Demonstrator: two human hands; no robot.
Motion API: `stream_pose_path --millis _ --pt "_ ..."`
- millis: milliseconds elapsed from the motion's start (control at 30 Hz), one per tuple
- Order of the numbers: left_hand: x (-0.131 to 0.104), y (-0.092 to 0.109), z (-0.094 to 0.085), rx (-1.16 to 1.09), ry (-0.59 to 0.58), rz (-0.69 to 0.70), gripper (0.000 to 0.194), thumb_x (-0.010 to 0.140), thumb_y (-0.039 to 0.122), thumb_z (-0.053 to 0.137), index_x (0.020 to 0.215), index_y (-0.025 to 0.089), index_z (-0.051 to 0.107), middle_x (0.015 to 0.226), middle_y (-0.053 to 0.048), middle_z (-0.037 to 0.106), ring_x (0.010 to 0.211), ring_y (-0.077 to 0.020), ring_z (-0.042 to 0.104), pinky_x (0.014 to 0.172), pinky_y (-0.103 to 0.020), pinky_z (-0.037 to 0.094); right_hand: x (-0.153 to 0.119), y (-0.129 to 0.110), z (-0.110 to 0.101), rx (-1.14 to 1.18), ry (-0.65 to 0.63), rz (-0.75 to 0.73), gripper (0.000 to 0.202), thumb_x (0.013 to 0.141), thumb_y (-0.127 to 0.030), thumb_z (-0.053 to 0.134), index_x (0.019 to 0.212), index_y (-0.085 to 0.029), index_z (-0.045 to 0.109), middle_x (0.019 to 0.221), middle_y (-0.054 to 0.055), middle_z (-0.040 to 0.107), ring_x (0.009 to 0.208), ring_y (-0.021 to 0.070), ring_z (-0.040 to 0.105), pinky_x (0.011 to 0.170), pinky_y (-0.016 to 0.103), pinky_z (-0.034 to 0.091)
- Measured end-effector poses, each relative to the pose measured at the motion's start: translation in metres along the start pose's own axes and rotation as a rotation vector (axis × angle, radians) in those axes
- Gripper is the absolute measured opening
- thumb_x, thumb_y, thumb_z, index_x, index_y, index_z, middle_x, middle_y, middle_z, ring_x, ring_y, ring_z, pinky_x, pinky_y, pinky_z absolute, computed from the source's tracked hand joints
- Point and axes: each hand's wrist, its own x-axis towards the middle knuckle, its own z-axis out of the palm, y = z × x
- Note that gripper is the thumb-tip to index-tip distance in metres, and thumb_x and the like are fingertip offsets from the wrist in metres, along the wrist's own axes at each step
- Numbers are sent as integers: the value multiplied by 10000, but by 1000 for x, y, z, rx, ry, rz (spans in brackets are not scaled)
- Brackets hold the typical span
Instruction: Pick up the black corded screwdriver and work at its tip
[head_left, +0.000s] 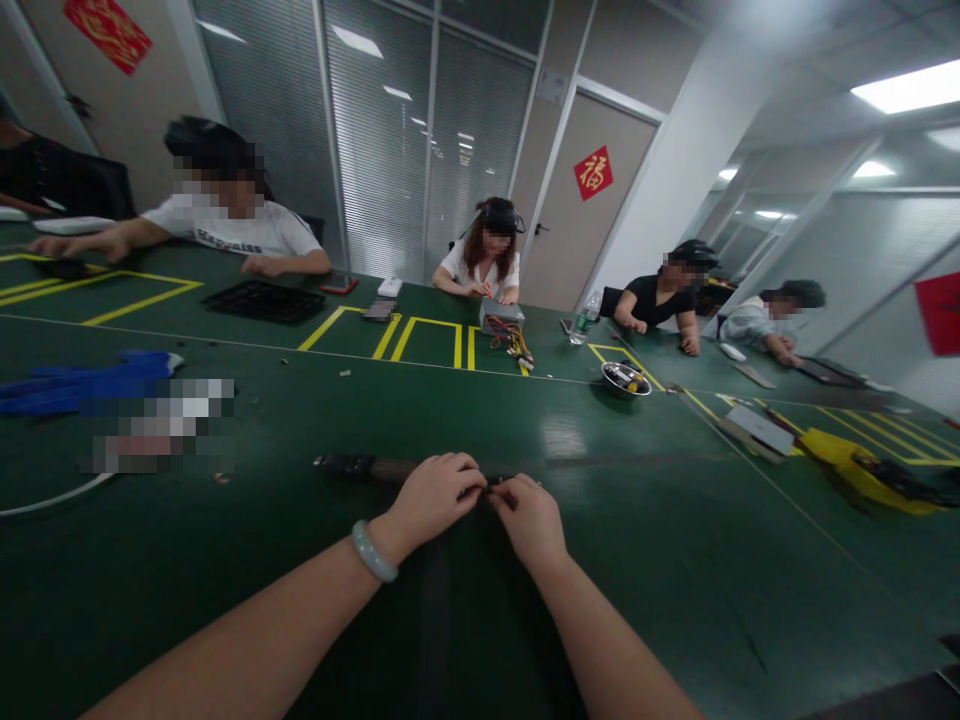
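A dark, rod-like object (382, 469) lies crosswise on the green table (300, 590), with black fittings at its left end. My left hand (441, 497) rests over its right part, fingers curled and closed round it. Close beside it, my right hand (531, 518) pinches at the rod's right end, thumb and forefinger together near a small dark part. The fingertips of both hands almost meet, and they cover most of that end. A pale green bangle (374, 552) circles my left wrist.
Blue gloves (90, 385) and a blurred item with a white cable (64, 502) lie at the left. Beyond are a metal bowl (625, 380), a grey box with coloured wires (502, 316) and a bottle (585, 320). A yellow bag (847, 465) is at the right. Several people sit opposite.
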Motion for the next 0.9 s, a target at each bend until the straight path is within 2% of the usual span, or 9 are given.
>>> stream_pose_path --millis 267,600,667,767,900 --pt "-1 3 -4 -5 -20 -11 136 899 247 571 973 270 683 1056 -19 609 967 -200 578 843 -360 438 2 -7 3 -14 -23 60 63 845 -248 609 823 -242 667 866 -11 656 780 146 603 755 272 423" --pt "-4 4 -10 -26 -32 11 238 880 211 551 1085 276 654 1121 -26 614 1014 -208 583 892 -369 442 5 -7 8 6 -30 115 65 829 -276 625 788 -231 649 853 -6 648 789 151 596 747 270 420" --pt "-4 4 -11 -33 -42 15 358 863 192 559 1203 293 600 1150 -29 612 1034 -213 579 905 -369 443 6 -8 9 5 -32 121 87 837 -286 619 778 -227 645 830 -6 643 772 149 591 737 267 418" --pt "-6 5 -13 -39 -55 31 657 819 158 584 1422 323 386 1236 -27 590 1105 -216 557 977 -384 419 7 -9 10 8 -39 128 97 850 -279 597 792 -224 651 819 -3 643 767 151 591 736 267 417" --pt "-8 5 -15 0 -46 66 818 797 151 610 1495 320 218 1350 -26 539 1246 -221 486 1137 -463 251 9 -11 9 11 -37 121 92 847 -250 581 805 -221 658 835 5 649 777 151 592 738 262 415"
